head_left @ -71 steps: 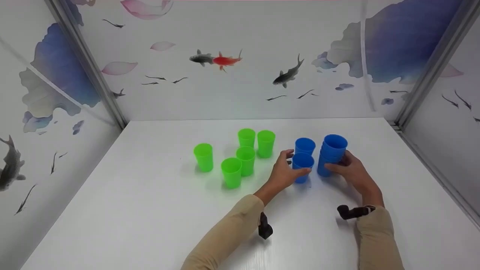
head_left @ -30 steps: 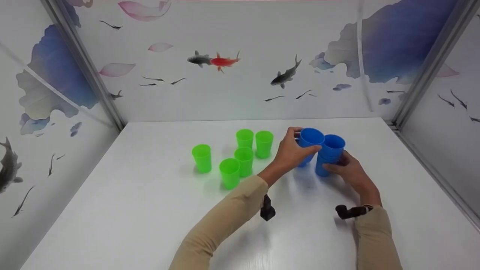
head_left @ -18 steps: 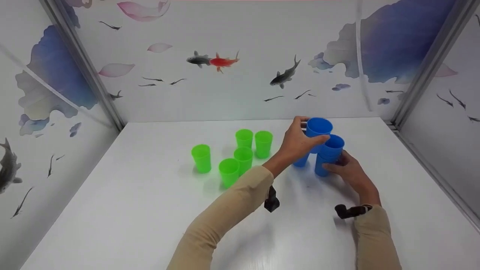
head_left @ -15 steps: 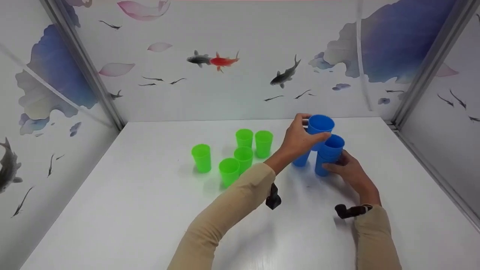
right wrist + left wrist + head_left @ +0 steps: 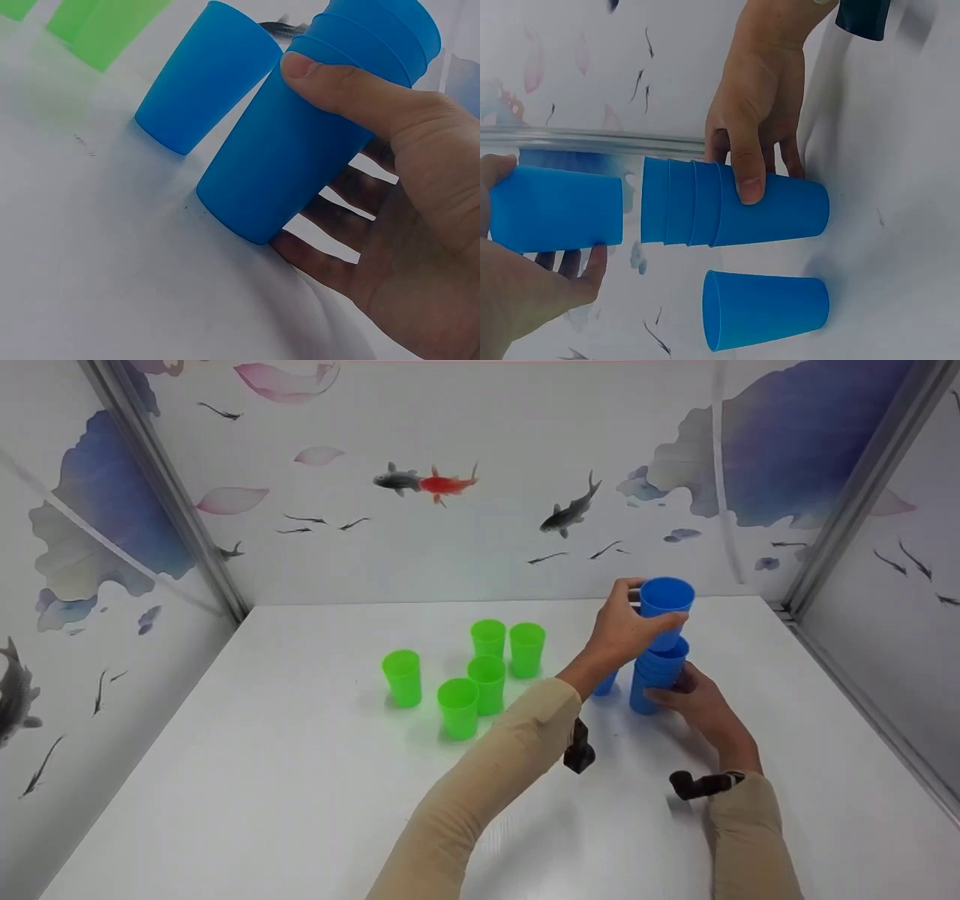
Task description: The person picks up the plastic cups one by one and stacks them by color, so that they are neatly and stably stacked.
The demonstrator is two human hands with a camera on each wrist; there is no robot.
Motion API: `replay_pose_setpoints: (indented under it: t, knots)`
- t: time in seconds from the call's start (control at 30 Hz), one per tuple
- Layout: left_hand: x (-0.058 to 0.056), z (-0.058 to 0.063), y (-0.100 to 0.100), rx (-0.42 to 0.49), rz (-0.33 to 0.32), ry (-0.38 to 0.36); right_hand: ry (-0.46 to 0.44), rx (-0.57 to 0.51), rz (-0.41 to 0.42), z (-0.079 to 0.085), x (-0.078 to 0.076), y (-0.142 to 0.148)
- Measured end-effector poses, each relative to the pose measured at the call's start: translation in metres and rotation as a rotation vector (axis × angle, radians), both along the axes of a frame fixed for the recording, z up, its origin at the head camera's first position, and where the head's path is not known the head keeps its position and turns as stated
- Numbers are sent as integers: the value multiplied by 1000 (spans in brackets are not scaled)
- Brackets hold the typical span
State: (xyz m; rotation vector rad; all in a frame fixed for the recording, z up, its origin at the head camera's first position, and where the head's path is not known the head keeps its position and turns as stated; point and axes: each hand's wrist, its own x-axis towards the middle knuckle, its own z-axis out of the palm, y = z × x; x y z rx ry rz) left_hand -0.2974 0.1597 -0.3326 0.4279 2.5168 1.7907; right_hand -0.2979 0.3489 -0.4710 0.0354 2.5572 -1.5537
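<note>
My left hand point(image 5: 628, 626) grips a blue cup point(image 5: 666, 598) by its sides, holding it upright just above a stack of nested blue cups point(image 5: 772, 210). In the left wrist view a small gap shows between the held cup point(image 5: 562, 210) and the stack's top rim. Low on the stack, my right hand point(image 5: 701, 701) holds it against the table, thumb on the near side and fingers behind. A single blue cup point(image 5: 769, 311) stands just left of the stack, mostly hidden behind my left hand in the head view.
Several green cups stand upright left of the blue ones: one apart at the left point(image 5: 403, 679), a front cup point(image 5: 459, 709) close to another point(image 5: 487, 682), and two at the back. White panels with painted fish point(image 5: 450, 484) enclose the white table point(image 5: 300, 780).
My left hand has lifted a front blue cup off the table and carried it up and right over the stack. My right hand has stayed on the stack.
</note>
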Motion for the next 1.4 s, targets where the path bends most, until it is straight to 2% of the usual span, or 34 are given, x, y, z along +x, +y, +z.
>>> replay_pose_setpoints:
  t: [0.2, 0.4, 0.57, 0.83, 1.07, 1.23, 1.4]
  knots:
    - [-3, -4, 9, -6, -4, 8, -7, -8, 1, 2, -1, -2]
    - [-3, -18, 10, -25, -19, -11, 17, -17, 14, 0, 0, 2]
    - [-5, -29, 5, -15, -41, -11, 33, -13, 16, 0, 1, 1]
    - [-4, -30, -6, -11, -46, -6, 8, -10, -1, 0, 1, 1]
    - [2, -36, -28, -7, -90, 3, 7, -19, -1, -3, 1, 2]
    - [-2, -44, -44, -13, -46, 16, 35, -35, 14, -5, 0, 4]
    - [-11, -54, -56, 38, 17, 6, 54, -50, 26, -5, 0, 2]
